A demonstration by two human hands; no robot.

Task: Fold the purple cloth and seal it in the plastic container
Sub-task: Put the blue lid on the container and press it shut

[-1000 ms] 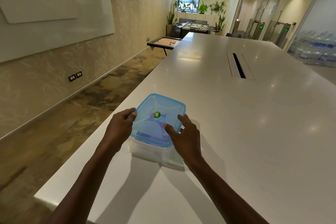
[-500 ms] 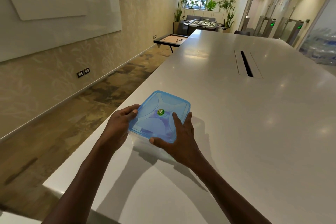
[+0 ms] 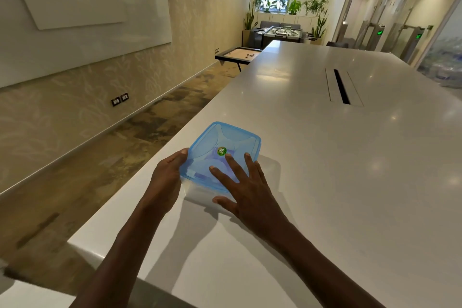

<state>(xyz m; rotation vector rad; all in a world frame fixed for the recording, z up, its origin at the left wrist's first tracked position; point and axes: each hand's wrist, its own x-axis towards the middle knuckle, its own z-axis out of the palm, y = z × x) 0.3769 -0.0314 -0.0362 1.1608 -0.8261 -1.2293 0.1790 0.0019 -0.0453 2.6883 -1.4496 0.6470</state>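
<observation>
While the plastic container [image 3: 200,189] sits near the white table's [image 3: 325,182] left edge, the right hand [image 3: 246,186] lies on its blue lid [image 3: 220,147], fingers [image 3: 235,166] spread flat. The left hand [image 3: 166,179] grips the lid's left rim, fingers curled together.

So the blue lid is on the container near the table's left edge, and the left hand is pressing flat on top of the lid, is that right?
Not quite. In the head view it is the right hand that lies flat on top of the blue lid; the left hand grips the container's left side. The rest holds: the lid is on, near the table's left edge.
</observation>
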